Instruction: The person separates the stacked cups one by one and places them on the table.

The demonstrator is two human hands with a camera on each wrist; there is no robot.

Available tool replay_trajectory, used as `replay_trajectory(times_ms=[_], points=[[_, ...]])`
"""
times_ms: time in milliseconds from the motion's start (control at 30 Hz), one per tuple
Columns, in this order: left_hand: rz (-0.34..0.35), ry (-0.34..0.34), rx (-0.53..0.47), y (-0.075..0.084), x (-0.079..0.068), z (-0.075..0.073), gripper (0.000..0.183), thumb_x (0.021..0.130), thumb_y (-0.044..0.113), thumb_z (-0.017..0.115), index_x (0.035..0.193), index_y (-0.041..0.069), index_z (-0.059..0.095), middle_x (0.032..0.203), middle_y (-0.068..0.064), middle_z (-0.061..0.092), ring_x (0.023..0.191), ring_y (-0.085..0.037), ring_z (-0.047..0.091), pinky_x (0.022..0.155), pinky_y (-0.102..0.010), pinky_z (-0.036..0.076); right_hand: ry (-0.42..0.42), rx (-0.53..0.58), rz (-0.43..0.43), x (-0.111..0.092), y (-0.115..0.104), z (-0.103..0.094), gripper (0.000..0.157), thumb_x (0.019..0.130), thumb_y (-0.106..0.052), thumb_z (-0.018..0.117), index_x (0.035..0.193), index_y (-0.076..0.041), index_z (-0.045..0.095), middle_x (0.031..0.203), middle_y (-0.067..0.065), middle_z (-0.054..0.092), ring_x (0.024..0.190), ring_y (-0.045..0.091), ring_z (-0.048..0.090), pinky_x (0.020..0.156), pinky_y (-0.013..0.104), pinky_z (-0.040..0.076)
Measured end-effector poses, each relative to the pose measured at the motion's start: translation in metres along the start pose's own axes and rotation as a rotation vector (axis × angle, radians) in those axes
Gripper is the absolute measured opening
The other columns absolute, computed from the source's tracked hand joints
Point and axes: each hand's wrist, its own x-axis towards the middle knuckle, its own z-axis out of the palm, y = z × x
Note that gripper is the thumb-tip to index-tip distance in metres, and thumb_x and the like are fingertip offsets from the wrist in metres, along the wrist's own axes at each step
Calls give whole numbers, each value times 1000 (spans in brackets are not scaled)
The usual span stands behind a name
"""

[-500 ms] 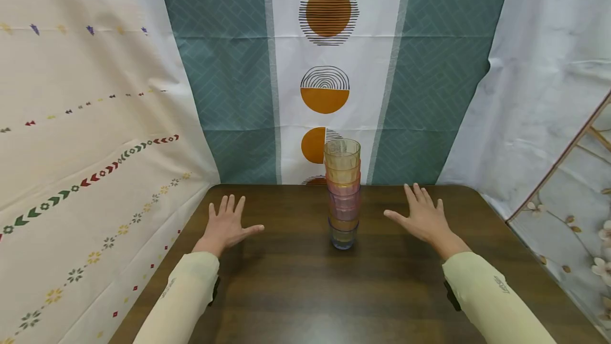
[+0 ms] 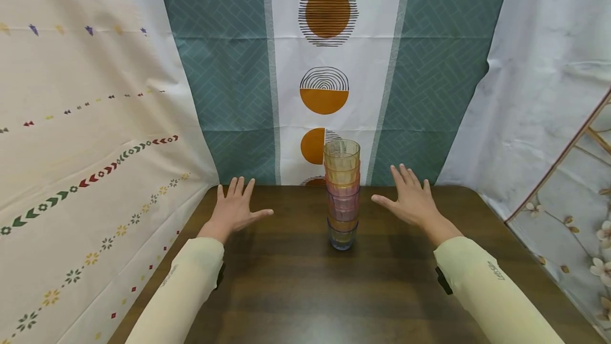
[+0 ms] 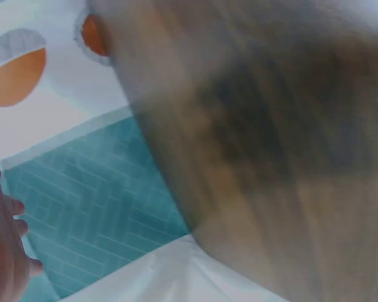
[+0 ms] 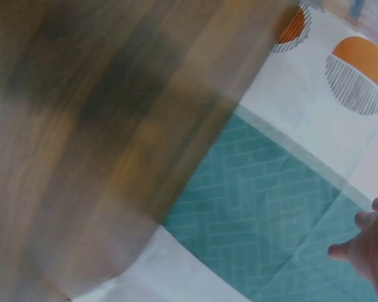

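A tall stack of nested clear cups (image 2: 342, 195) stands upright near the far middle of the table, yellow at the top, pinkish red lower down and bluish at the base. To its left my left hand (image 2: 233, 210) is held over the table with fingers spread and thumb toward the stack. On the other side my right hand (image 2: 411, 201), nearer to the cups, is likewise spread with its thumb toward them. Both hands are apart from the stack and hold nothing. Part of the left hand (image 3: 6, 251) shows at the left wrist view's edge; the right hand (image 4: 368, 248) shows similarly in its own wrist view.
The dark wooden table (image 2: 315, 291) has rounded far corners. A teal and white curtain (image 2: 229, 79) with orange circles hangs right behind its far edge. Cream patterned cloth (image 2: 95, 164) borders the left side, and pale floral cloth (image 2: 539, 132) the right.
Both hands have moved forward and inward, closer to the stack, with fingers still spread. The cups stand where they were.
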Motion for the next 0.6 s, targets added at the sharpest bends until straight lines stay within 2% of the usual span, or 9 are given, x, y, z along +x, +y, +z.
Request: replay_trajectory(times_ms=[200, 433, 600], points=[[20, 11, -4, 14, 11, -21, 119, 78, 91, 35, 160, 9, 12, 162, -24, 10, 149, -42, 4, 113, -68, -1, 17, 41, -36, 6, -19, -7, 107, 88, -77, 45, 160, -7, 7, 164, 20, 5, 149, 42, 5, 110, 72, 0], [47, 22, -33, 30, 21, -37, 117, 79, 90, 36, 160, 10, 8, 163, -22, 8, 150, -40, 3, 113, -67, -2, 16, 138, -50, 15, -48, -9, 108, 88, -76, 48, 160, -7, 7, 165, 16, 7, 150, 38, 8, 111, 71, 4], [67, 41, -56, 46, 26, -46, 116, 79, 89, 37, 160, 11, 8, 164, -19, 8, 150, -37, 3, 114, -65, -2, 28, 224, -58, 18, -59, -5, 106, 88, -73, 51, 160, -8, 8, 164, 16, 12, 149, 37, 15, 112, 69, 6]])
